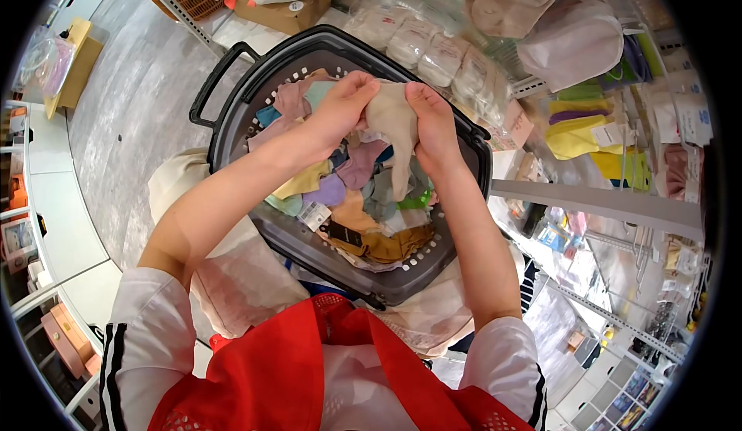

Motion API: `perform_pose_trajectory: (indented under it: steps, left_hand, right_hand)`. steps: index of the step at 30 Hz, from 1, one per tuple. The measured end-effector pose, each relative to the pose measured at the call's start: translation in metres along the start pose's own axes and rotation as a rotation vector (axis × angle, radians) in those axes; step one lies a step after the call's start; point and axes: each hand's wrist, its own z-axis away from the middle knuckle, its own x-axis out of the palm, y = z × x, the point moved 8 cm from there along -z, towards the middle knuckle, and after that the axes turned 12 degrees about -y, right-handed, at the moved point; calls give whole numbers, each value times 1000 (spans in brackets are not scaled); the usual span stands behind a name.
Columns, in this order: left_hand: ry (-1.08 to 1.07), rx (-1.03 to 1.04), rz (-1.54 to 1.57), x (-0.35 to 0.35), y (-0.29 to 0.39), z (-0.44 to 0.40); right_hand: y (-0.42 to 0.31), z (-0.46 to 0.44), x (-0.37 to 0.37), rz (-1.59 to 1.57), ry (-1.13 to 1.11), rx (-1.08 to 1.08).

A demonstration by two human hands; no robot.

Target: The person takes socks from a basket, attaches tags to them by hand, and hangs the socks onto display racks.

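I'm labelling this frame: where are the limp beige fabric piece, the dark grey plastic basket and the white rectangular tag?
Limp beige fabric piece (392, 114): head view, on its wide upper part.
Dark grey plastic basket (234, 137): head view, inner left wall.
White rectangular tag (314, 215): head view, middle.

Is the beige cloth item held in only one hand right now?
No, the left hand and the right hand both pinch the beige cloth item over the dark basket.

My bare left hand (348, 106) and bare right hand (434, 128) pinch side by side, near but apart.
On my feed, the bare left arm (232, 195) reaches up and rightward, bent at the elbow; my bare right arm (479, 238) angles up and leftward, its thumb raised, its fingers curled.
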Motion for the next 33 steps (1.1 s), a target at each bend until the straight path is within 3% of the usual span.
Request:
perform_pose_trajectory:
  steps: [4, 7, 10, 13, 19, 23, 25, 27, 33]
  left_hand:
    - [-2, -47, -115, 3, -5, 0]
    - [-117, -183, -24, 13, -15, 3]
    - [-396, -244, 154, 22, -27, 1]
    - [-369, -223, 80, 24, -28, 1]
    - [-67, 18, -26, 0, -14, -5]
    - [44, 23, -124, -11, -12, -2]
    - [109, 41, -120, -11, -6, 4]
    - [83, 43, -113, -11, -6, 3]
    - [10, -79, -142, -9, -10, -1]
  right_hand:
    - [-5, 2, 0, 24, 69, -43]
    - [-5, 2, -2, 27, 61, -45]
    - [-6, 4, -2, 62, 51, -35]
    - [-6, 4, -5, 78, 21, -32]
    - [-2, 3, 7, 246, -38, 37]
    - [6, 5, 21, 424, -181, 157]
    - [7, 7, 22, 364, -188, 193]
    - [7, 8, 16, 352, -183, 234]
    - [1, 8, 1, 270, -61, 59]
